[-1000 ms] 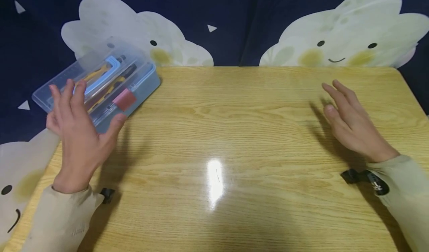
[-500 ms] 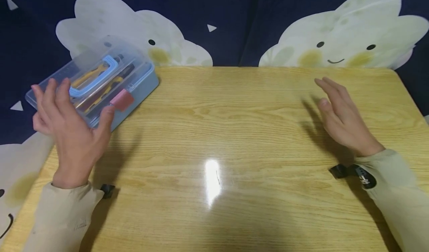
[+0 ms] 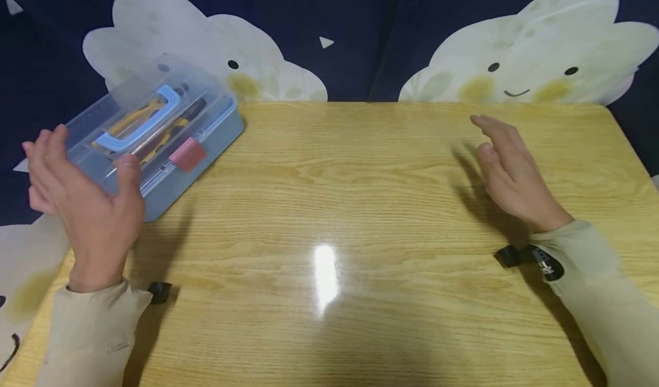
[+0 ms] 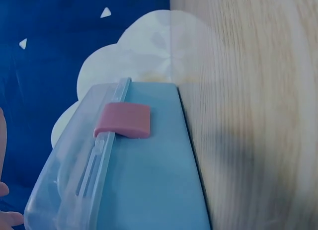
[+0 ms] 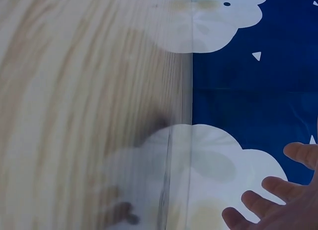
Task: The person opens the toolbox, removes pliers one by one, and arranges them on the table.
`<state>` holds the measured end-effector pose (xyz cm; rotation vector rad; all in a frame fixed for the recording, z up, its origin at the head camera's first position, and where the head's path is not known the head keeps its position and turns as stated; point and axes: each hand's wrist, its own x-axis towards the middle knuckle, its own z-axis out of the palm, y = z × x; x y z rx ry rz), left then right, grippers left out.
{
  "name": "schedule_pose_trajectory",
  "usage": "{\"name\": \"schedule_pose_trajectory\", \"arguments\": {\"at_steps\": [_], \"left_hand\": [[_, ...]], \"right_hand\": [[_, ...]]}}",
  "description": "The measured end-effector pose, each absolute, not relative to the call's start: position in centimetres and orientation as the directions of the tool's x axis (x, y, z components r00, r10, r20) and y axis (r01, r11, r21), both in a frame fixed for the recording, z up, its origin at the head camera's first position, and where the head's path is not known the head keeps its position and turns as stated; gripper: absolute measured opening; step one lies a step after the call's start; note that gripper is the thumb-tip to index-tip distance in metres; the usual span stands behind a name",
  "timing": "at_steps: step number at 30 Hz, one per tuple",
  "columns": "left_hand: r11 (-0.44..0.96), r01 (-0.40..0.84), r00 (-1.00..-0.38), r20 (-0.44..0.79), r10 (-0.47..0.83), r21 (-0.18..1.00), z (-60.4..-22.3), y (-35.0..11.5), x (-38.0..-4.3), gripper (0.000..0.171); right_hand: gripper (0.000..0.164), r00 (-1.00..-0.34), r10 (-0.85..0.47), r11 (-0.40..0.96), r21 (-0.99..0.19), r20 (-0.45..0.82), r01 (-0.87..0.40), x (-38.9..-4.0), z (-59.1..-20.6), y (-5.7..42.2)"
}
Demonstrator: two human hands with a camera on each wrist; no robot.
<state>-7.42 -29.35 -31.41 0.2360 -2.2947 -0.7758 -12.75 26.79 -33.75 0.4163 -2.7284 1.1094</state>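
Observation:
A light blue toolbox (image 3: 193, 175) with a clear lid stands at the table's far left, turned at an angle. Its blue carry handle (image 3: 149, 127) lies folded on the lid, and a pink latch (image 4: 124, 119) sits on its front side. Yellow and black tools show through the lid; their kinds are hard to make out. My left hand (image 3: 92, 210) is at the toolbox's near left end, fingers extended and thumb spread; whether it touches the box I cannot tell. Over the right part of the table my right hand (image 3: 509, 175) hovers, fingers extended, holding nothing.
The wooden table (image 3: 360, 204) reaches back to a dark blue cloth (image 3: 360, 32) printed with white clouds. A bright light reflection (image 3: 325, 278) lies on the tabletop. Small black devices are strapped at both wrists, below beige sleeves (image 3: 592, 284).
My left hand has moved left across the toolbox toward its near left end, uncovering more of the lid and front. My right hand has drifted left. The toolbox appears unmoved, the view shifting slightly.

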Motion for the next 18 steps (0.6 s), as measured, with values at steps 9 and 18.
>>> {"name": "schedule_pose_trajectory", "arguments": {"at_steps": [9, 18], "left_hand": [[0.717, -0.018, -0.761, 0.455, -0.462, 0.697, -32.0, -31.1, -7.8, 0.072], [0.624, -0.047, -0.756, 0.381, -0.533, 0.78, -32.5, -32.0, -8.3, 0.065]], "right_hand": [[0.053, -0.934, -0.209, 0.666, -0.658, 0.289, -0.352, -13.3, -33.9, 25.4], [0.054, -0.917, -0.226, 0.638, -0.661, 0.329, -0.395, -13.7, -33.9, 23.9]]}}
